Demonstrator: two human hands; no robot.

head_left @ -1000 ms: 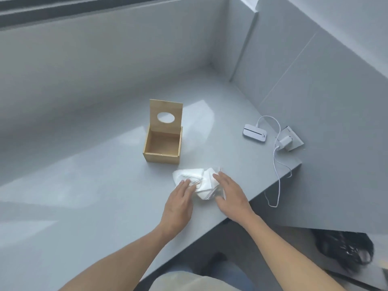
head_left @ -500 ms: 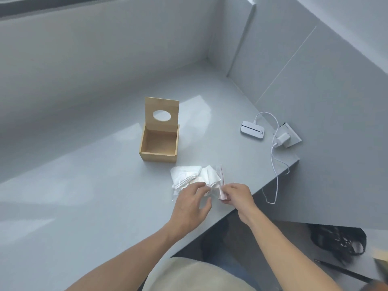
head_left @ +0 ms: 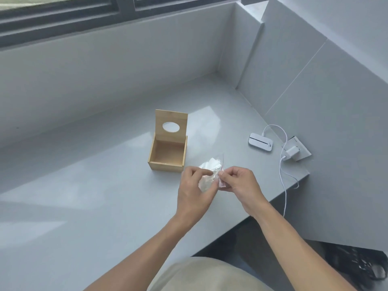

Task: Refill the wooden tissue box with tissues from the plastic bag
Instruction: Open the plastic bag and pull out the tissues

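We look down at a smooth, glossy grey counter (head_left: 84,196) that reflects soft window light. The landmark is a small square wooden box (head_left: 168,155) with plain pale sides, standing open and showing a bare wooden floor inside. Its flat lid (head_left: 171,126) stands upright along the far edge of the box, with an oval hole cut through it.

Just in front of the box and slightly to its right, both hands hold up a crinkled clear plastic bag (head_left: 206,175) of soft white tissues (head_left: 211,164). The left hand (head_left: 194,193) has thumb and fingers closed on the bag's near side. The right hand (head_left: 241,183) pinches the bag's edge, where a thin reddish strip (head_left: 222,184) shows, between thumb and curled fingers. The hands cover much of the bag, so we cannot make out whether its mouth is open, nor whether the bag touches the counter.

Well to the right of the box lies a flat white rounded device (head_left: 260,142). A thin white cable (head_left: 282,175) loops from it to a white plug (head_left: 292,152) in a wall socket (head_left: 303,151), then trails over the counter's edge.

Below the counter's right end, something dark (head_left: 361,265) is blurred and cut off. Pale fabric (head_left: 199,274) fills the bottom edge.
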